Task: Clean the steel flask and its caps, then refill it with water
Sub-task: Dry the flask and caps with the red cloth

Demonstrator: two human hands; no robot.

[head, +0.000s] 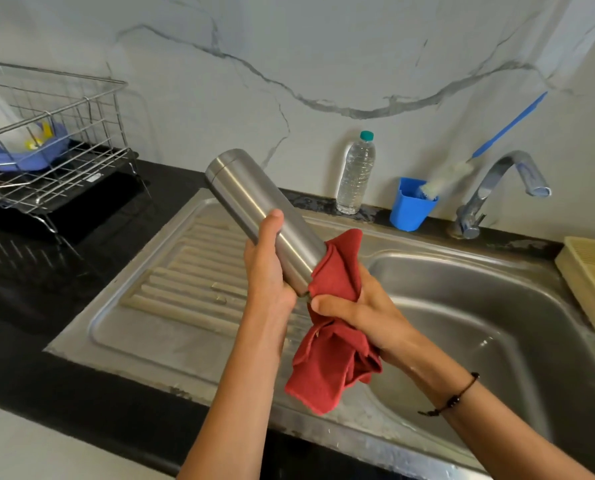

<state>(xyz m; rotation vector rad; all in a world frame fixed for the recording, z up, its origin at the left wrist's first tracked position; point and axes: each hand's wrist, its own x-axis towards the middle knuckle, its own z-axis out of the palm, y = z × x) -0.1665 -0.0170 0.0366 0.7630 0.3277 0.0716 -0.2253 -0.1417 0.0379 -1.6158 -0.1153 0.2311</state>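
Capped steel flask (264, 209) was held tilted over the sink (462, 306), left hand (266, 271) fingers wrapped round it; red cloth (334, 327) was clamped against its near end by right hand (361, 313).

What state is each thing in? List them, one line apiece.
Steel flask: capped, tilted, held over the sink.
Left hand: grips the flask's body.
Right hand: holds the red cloth against the flask's lower end.
Red cloth: bunched, hanging down.
Tap: no water running.
Plastic bottle: upright, capped.
Blue cup: upright, brush standing in it.
Sink: basin wet.
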